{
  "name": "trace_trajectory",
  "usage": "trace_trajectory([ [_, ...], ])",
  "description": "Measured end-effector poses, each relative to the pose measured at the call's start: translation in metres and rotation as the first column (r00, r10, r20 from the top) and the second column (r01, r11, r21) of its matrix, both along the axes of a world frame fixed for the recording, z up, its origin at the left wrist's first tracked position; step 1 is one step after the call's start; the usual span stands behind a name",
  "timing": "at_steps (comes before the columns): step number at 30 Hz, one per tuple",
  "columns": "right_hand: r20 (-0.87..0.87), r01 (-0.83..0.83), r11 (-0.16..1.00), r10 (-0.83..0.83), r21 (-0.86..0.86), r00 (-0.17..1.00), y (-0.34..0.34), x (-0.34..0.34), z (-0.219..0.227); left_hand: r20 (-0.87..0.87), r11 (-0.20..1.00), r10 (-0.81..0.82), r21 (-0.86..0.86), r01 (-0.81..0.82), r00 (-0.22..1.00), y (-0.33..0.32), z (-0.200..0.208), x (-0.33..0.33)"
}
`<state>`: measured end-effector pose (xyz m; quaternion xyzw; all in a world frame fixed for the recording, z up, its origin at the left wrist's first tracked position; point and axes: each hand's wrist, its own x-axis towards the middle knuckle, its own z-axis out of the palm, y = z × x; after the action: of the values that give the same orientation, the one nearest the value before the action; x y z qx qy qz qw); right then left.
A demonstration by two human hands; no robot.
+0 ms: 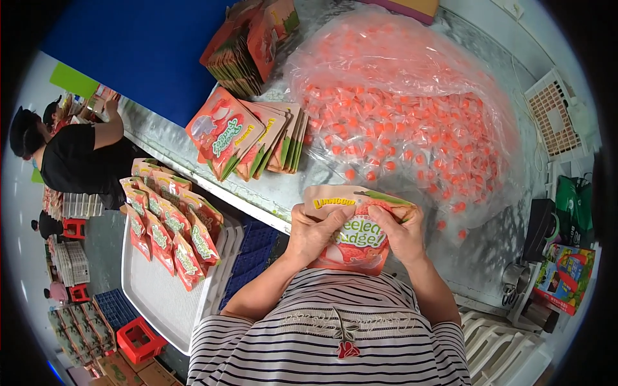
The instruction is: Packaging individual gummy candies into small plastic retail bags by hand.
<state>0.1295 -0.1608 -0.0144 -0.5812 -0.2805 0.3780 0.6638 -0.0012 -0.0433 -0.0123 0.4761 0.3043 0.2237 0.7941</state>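
Near the table's front edge, a pink candy pouch [357, 248] is held upright against my striped shirt. My left hand [309, 233] grips its left side and my right hand [407, 237] its right, both thumbs lying on the printed front near the top. The fingers behind the pouch are hidden. Just beyond it spreads a big heap of small wrapped orange-red candies [412, 122], partly under a clear plastic bag [386, 48]. Flat pouches [228, 132] lie fanned out to the left of the heap, with a taller bundle of pouches [235, 58] behind them.
Left of the table, full-looking pouches [170, 222] stand on a stack of white trays [145, 286]. A red stool [140, 340] is on the floor. To the right are a white basket [555, 116] and a metal mug [515, 278]. A person in black [84, 151] works at far left.
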Motion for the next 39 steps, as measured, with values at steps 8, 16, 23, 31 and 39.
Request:
trace_trajectory([
  [8,0.034,0.068,0.997,-0.066,-0.044,0.997,-0.003,0.004,-0.004,-0.112,0.991,-0.01,0.128,0.024,0.994,0.008,-0.009,-0.008],
  [16,0.448,0.008,0.989,0.06,-0.149,0.892,-0.016,0.019,0.013,0.014,0.998,0.005,0.06,-0.006,1.0,0.014,0.002,0.0],
  [23,0.579,0.064,0.981,0.053,-0.181,0.814,-0.007,0.007,0.016,0.064,0.966,-0.178,0.204,0.162,0.982,0.027,-0.007,-0.004],
  [31,0.704,-0.106,0.933,0.33,-0.343,0.629,0.0,0.01,0.036,0.167,0.944,-0.202,0.297,0.146,0.965,0.034,-0.019,-0.019],
  [39,0.611,-0.076,0.97,0.206,-0.232,0.765,0.043,-0.02,0.055,0.069,0.394,0.225,0.906,-0.155,0.972,0.031,-0.005,-0.054],
])
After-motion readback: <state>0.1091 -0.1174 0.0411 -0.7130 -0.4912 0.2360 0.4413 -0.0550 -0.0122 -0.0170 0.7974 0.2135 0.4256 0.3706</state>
